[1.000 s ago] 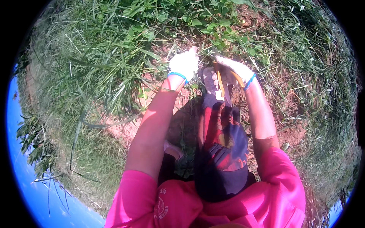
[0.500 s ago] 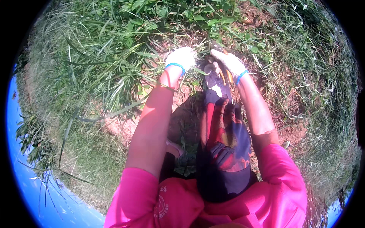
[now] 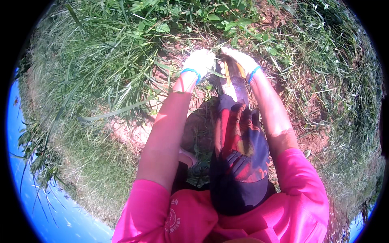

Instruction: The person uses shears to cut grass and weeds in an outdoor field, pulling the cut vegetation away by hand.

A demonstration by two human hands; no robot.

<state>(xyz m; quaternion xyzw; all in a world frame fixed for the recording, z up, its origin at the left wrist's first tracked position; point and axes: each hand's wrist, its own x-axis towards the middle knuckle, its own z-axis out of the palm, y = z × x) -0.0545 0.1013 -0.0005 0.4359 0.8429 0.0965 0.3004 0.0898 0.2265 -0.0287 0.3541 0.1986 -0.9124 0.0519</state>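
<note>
Both of my hands wear white gloves with blue cuffs and work close together, low over the ground. My left hand (image 3: 198, 60) is closed, its fingers washed out by the sun; a green grass blade (image 3: 217, 73) sticks out from it. Just right of it, my right hand (image 3: 240, 59) curls around a tool with orange-yellow handles (image 3: 227, 75), which looks like hand pruners. Its working end is hidden by the glove and the plants. Below the handles is my grey mesh shoe (image 3: 240, 86), near the tool.
Tall grass (image 3: 117, 60) stands thick on the left, and leafy green weeds (image 3: 227, 20) grow ahead. Cut or flattened grass (image 3: 312, 73) covers the reddish soil (image 3: 314, 139) on the right. My patterned trouser leg (image 3: 243, 141) rises between my forearms.
My left hand has moved slightly right, carrying the grass blade. The right hand has shifted a little left, and the orange-yellow handles have turned and show more plainly.
</note>
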